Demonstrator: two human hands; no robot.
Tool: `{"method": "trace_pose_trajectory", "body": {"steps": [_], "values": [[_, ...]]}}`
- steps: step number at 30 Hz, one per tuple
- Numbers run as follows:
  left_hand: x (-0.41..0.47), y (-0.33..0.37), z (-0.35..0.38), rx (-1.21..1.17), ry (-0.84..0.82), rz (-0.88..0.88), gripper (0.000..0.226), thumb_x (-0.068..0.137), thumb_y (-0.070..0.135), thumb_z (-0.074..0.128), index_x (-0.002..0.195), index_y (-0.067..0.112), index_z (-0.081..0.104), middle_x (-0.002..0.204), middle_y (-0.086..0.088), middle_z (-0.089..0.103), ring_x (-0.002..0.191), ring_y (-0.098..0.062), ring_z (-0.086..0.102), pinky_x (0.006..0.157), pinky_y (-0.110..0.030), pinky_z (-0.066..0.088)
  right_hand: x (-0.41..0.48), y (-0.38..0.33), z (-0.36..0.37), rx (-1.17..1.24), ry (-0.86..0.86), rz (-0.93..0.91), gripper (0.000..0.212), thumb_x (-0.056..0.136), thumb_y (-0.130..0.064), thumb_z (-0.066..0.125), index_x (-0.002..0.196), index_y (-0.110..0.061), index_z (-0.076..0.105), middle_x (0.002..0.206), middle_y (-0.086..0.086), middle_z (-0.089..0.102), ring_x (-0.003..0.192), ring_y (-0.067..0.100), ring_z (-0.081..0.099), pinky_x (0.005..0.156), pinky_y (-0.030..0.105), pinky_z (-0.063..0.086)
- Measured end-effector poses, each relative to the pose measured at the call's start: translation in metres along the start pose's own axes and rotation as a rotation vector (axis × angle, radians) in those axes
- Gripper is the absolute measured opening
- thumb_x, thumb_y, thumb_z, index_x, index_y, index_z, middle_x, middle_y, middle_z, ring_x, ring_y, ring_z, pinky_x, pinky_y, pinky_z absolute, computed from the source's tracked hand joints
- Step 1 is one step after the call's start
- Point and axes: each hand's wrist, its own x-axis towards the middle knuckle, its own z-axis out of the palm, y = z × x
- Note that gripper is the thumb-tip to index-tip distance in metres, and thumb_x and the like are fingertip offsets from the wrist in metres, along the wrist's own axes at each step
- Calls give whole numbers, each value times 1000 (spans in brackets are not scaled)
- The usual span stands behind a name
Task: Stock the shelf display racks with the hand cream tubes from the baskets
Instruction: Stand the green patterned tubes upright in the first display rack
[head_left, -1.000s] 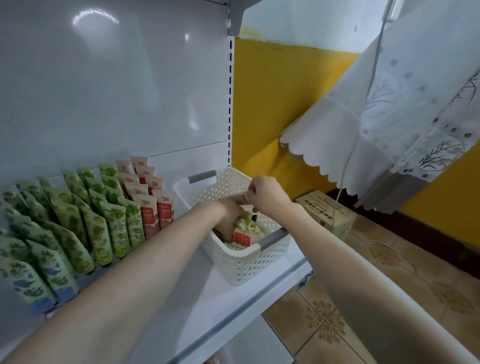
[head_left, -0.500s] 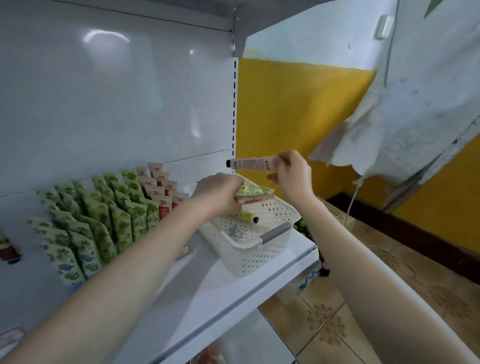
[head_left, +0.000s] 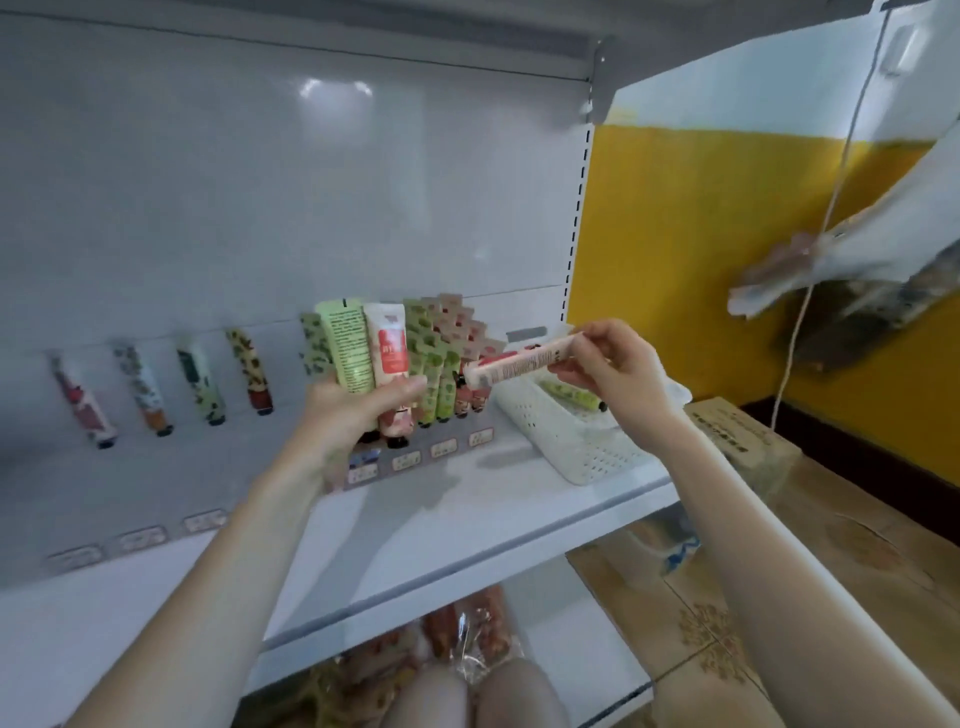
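Observation:
My left hand (head_left: 358, 410) grips two upright hand cream tubes, a green one (head_left: 347, 345) and a white one with a red label (head_left: 388, 353), in front of the display rack. My right hand (head_left: 618, 364) pinches the end of a pink tube (head_left: 519, 361) that lies level, pointing left. Under it stands the white perforated basket (head_left: 571, 441) on the shelf with a green tube (head_left: 569, 394) inside. Rows of green and pink tubes (head_left: 447, 358) fill the rack right of my left hand. Single tubes (head_left: 197, 382) stand in slots further left.
The white shelf (head_left: 457, 525) has price tags along the rack front. A cardboard box (head_left: 743, 436) sits on the tiled floor to the right. A patterned cloth (head_left: 852, 260) and a cord hang by the yellow wall. Packaged goods lie on the lower shelf.
My view has swung left along the rack. My left hand rose out of the basket with two tubes and turned them upright. My right hand carried its pink tube left, above the basket.

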Motion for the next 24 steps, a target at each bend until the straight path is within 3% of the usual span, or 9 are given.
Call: {"method": "trace_pose_trajectory", "body": {"steps": [2,4,7,11,14,19,24], "values": [[-13,-10,-18,-52,5,-96,20,66,15,76,83,13,65,70,-1,73,81,-22,68,80,-38,53,-12,3,17,34,-113,39,15,94,-1,47,85,-11,52,84,8,62,71,7,69,68,19,57],[-26,-16,-29,-108,-4,-177,38,56,21,79,91,11,66,88,-12,73,91,-30,66,91,-50,48,-22,6,35,56,-192,71,15,93,1,46,84,-10,52,81,7,62,69,6,68,66,17,55],[-40,-27,-43,-170,-69,-263,56,49,21,77,102,7,63,93,-17,72,80,-29,70,76,-42,56,-34,12,57,78,-244,93,17,93,1,46,84,-12,53,81,7,62,70,6,68,67,17,55],[-53,-41,-53,-183,-69,-274,36,64,8,74,97,3,62,75,-14,72,62,-23,70,55,-29,57,-48,16,73,163,-257,179,15,95,-1,43,86,-9,52,87,9,63,73,8,68,72,19,56],[-58,-51,-55,-177,-11,-256,21,73,1,71,92,4,63,69,-11,70,58,-22,66,53,-30,56,-57,22,83,212,-236,244,16,97,-7,42,86,-9,53,91,10,63,75,11,68,73,19,56],[-67,-58,-51,-282,-100,-343,39,60,12,73,97,5,62,90,-16,71,76,-28,69,57,-33,58,-60,29,95,260,-185,321,16,97,-9,43,88,-9,56,94,10,63,79,17,66,73,20,56],[-74,-59,-51,-352,-219,-391,37,63,12,69,98,5,60,80,-14,72,66,-23,70,54,-29,57,-61,28,102,293,-198,366,19,98,-7,41,91,-7,58,95,9,64,78,15,67,76,25,57]]}}
